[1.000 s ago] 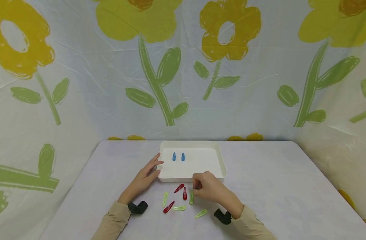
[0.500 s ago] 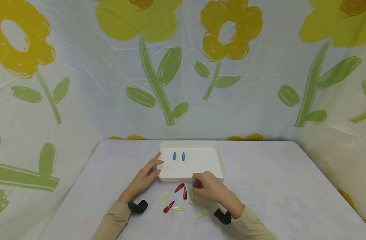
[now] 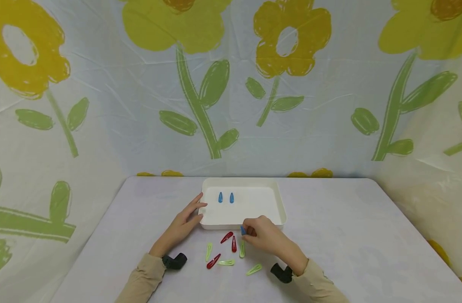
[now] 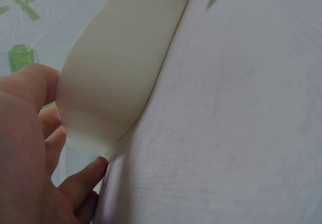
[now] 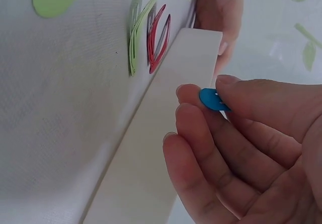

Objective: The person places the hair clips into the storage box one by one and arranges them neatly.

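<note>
Between the thumb and fingers of my right hand (image 3: 266, 235) is a small blue snap hair clip (image 5: 211, 99), its rounded end showing in the right wrist view. The hand hovers by the near wall of a shallow white tray (image 3: 255, 206). Two more blue hair clips (image 3: 220, 197) lie side by side in the tray, toward its left. At the tray's left end, my left hand (image 3: 183, 223) rests its spread fingers on the rim; the left wrist view shows them along the end wall.
In front of the tray lie three red hair clips (image 3: 213, 261) and several light green hair clips (image 3: 226, 262) at mixed angles on the pale tabletop (image 3: 329, 235). A flowered cloth (image 3: 140, 126) hangs behind the table and at its sides.
The blue hair clip has come into view at my right fingertips, hidden a second ago and now sticking out to the left. The left hand and tray stay put.
</note>
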`<control>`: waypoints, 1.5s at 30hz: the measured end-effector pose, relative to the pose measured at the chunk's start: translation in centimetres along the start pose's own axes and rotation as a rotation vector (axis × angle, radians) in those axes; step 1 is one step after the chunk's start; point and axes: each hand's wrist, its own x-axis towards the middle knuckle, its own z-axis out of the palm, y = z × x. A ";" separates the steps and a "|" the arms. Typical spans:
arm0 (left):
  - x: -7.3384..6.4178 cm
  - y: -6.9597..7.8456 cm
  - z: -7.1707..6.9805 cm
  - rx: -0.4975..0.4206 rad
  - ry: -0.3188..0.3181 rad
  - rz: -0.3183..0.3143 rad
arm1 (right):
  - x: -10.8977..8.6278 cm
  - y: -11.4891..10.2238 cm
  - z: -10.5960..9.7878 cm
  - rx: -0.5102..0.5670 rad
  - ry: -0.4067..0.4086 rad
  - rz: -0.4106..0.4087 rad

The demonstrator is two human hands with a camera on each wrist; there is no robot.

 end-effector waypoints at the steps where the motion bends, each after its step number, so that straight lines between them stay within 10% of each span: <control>1: 0.0 0.0 0.0 0.001 0.000 0.002 | 0.0 0.0 0.0 0.001 0.005 0.000; 45: -0.1 0.0 0.1 -0.011 -0.001 0.011 | 0.2 0.8 -0.1 0.059 0.148 -0.048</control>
